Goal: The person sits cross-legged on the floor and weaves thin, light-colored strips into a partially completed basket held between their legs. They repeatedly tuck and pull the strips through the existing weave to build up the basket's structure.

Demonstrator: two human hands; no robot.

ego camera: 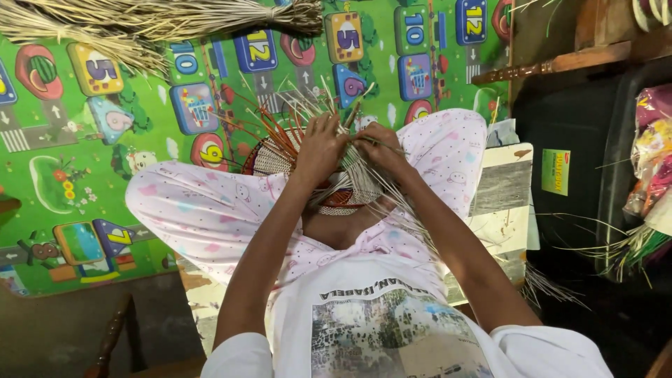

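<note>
Your left hand [318, 143] and right hand [381, 150] meet at centre frame, just above your knees, both on the woven piece [280, 157]. It's a round, partly finished basket-type weave, pale w/ reddish-brown strands, resting on your lap against the pink patterned trousers [203, 210].

Left grip: fingers curled down over the top edge of the weave, closed on a cluster of the loose upright strands [294, 105] that fan out toward the upper centre of the frame. Right grip: fingers pinched shut on thin pale strands at the weave's rim, right beside the left fingers; the hands touch or nearly touch, can't tell which. More long strands trail from under your right forearm toward lower right.

Around you: a green play mat [91, 140] w/ coloured number blocks and cartoon pics covers the floor across the left and top of the frame. A bundle of dried straw-coloured fibre [140, 24] lies on the mat at upper left, well apart from your hands. At right, a pale board [504, 189] sits beside your right knee. Far right edge: a clear bag of colourful stuff [651, 154] w/ green and pale fibres [630, 248] sticking out below it, in a dark area. Wooden rail [553, 66] at upper right. Bottom of frame: your white printed T-shirt [378, 322].
</note>
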